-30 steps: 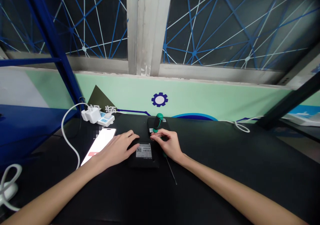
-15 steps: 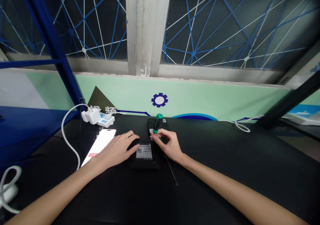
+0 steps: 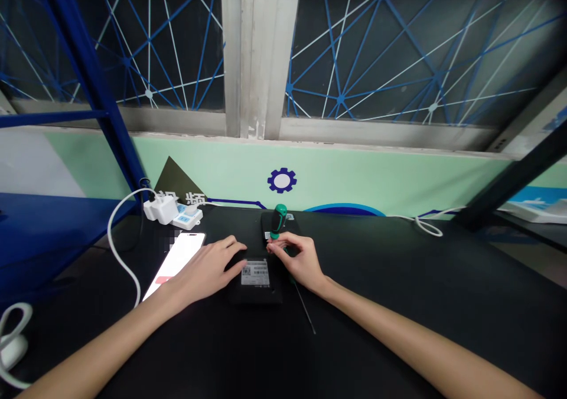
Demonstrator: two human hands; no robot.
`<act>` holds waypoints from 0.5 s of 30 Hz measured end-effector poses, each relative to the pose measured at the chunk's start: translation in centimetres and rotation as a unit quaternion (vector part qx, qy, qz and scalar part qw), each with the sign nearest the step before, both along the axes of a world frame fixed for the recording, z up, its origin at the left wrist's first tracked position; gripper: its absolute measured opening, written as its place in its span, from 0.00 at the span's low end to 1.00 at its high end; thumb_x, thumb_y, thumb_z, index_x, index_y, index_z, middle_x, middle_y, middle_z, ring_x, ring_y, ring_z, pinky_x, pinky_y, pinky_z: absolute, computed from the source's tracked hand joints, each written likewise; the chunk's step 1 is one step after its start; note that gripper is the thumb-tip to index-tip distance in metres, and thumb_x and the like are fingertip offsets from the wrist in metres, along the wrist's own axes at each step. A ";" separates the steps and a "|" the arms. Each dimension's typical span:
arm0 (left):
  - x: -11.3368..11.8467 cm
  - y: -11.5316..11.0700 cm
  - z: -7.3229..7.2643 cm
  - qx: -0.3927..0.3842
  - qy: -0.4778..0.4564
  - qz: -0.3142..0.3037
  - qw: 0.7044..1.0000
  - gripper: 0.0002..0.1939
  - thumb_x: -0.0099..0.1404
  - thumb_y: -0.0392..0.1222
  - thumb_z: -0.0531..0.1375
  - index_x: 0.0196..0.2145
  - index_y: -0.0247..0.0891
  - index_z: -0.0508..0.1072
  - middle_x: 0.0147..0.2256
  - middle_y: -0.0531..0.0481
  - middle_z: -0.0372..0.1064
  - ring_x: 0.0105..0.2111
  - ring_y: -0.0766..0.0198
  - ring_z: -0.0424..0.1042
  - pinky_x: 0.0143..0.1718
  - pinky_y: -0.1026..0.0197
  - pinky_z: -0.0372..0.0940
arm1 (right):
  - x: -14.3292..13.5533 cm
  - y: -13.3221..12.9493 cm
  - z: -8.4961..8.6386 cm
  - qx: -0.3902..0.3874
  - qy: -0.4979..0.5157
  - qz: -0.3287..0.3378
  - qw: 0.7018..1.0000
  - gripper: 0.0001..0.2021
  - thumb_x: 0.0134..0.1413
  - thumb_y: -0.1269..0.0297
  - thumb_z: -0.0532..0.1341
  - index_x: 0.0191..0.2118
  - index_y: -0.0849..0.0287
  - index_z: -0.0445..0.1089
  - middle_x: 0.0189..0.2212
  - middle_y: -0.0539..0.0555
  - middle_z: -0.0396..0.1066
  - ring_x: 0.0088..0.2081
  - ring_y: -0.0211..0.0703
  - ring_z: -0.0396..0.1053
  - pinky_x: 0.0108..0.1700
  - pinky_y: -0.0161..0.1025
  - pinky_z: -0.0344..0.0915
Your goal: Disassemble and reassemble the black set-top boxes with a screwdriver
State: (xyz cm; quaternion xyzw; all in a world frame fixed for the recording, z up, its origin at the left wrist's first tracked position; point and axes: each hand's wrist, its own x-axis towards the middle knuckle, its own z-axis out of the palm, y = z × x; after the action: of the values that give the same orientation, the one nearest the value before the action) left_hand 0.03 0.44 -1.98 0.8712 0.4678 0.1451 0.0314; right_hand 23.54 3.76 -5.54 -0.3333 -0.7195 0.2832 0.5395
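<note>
A black flat device with a white label (image 3: pixel 255 272) lies on the black table in front of me. My left hand (image 3: pixel 212 269) rests at its left side, fingers apart, thumb at the label's edge. My right hand (image 3: pixel 299 258) pinches a green and black screwdriver (image 3: pixel 279 219) just below its handle; the handle stands upright and its tip is hidden. Behind it lies a second black device (image 3: pixel 292 225), partly covered by the hand and handle. Another screwdriver's thin shaft (image 3: pixel 305 309) sticks out from under my right hand toward me.
A lit phone (image 3: pixel 176 262) lies partly under my left forearm. Beyond it are a white power strip (image 3: pixel 188 216) and a plugged-in white adapter (image 3: pixel 163 210) with a curling cable. Another white cable (image 3: pixel 427 226) lies at the back right. A blue frame post stands at left.
The screwdriver handle in my right hand has tilted slightly to the left. The whole view has shifted slightly; my left hand keeps its place beside the labelled device.
</note>
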 end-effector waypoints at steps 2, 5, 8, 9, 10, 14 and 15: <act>0.0 0.0 0.0 -0.002 0.002 0.002 1.000 0.19 0.75 0.51 0.49 0.54 0.42 0.71 0.44 0.47 0.71 0.36 0.57 0.76 0.34 0.60 0.66 | 0.0 0.0 0.1 -0.002 0.001 -0.005 1.000 0.10 0.56 0.56 0.68 0.31 0.57 0.75 0.27 0.54 0.79 0.27 0.46 0.76 0.32 0.41 0.74; -0.1 0.0 -0.1 0.004 -0.004 -0.002 1.000 0.18 0.75 0.51 0.49 0.54 0.43 0.71 0.45 0.47 0.71 0.36 0.57 0.76 0.34 0.60 0.66 | -0.1 0.0 0.2 -0.002 -0.002 -0.013 1.000 0.11 0.56 0.55 0.68 0.30 0.57 0.75 0.26 0.54 0.79 0.26 0.46 0.76 0.31 0.40 0.73; -0.2 0.0 -0.2 0.006 -0.005 -0.002 1.000 0.19 0.75 0.51 0.49 0.54 0.43 0.71 0.45 0.46 0.71 0.36 0.57 0.76 0.34 0.60 0.66 | -0.1 -0.1 0.3 -0.001 0.002 -0.016 1.000 0.12 0.55 0.53 0.69 0.30 0.57 0.74 0.26 0.53 0.79 0.26 0.45 0.76 0.31 0.40 0.74; -0.2 0.1 -0.3 0.004 -0.005 -0.001 1.000 0.19 0.75 0.51 0.49 0.54 0.43 0.71 0.45 0.46 0.71 0.36 0.57 0.76 0.34 0.60 0.67 | -0.1 -0.1 0.2 -0.002 0.008 -0.017 1.000 0.13 0.55 0.53 0.69 0.30 0.57 0.74 0.26 0.53 0.79 0.26 0.45 0.76 0.32 0.40 0.74; -0.2 0.1 -0.3 0.002 -0.005 0.000 1.000 0.19 0.75 0.51 0.49 0.54 0.43 0.71 0.45 0.46 0.71 0.36 0.57 0.76 0.34 0.59 0.67 | -0.1 -0.1 0.2 -0.004 0.014 -0.016 1.000 0.13 0.55 0.52 0.68 0.31 0.56 0.73 0.26 0.53 0.78 0.26 0.45 0.76 0.32 0.40 0.74; -0.2 0.0 -0.2 0.003 -0.008 0.000 1.000 0.19 0.75 0.51 0.49 0.54 0.43 0.71 0.45 0.46 0.71 0.37 0.56 0.76 0.34 0.59 0.67 | 0.0 0.1 -0.2 -0.021 0.042 -0.013 0.999 0.12 0.58 0.53 0.66 0.33 0.56 0.71 0.27 0.53 0.77 0.28 0.45 0.76 0.34 0.39 0.73; -0.1 0.0 -0.2 0.005 -0.007 0.000 1.000 0.19 0.75 0.51 0.49 0.54 0.43 0.71 0.45 0.46 0.72 0.37 0.56 0.76 0.34 0.59 0.67 | 0.0 0.2 -0.3 -0.025 0.049 -0.014 0.998 0.12 0.59 0.53 0.65 0.34 0.56 0.70 0.28 0.53 0.77 0.29 0.45 0.76 0.35 0.39 0.73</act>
State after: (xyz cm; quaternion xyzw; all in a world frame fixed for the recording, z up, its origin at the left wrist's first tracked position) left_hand -0.12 0.45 -2.21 0.8706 0.4665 0.1535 0.0301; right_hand 23.52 3.91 -5.81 -0.3419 -0.6802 0.3098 0.5697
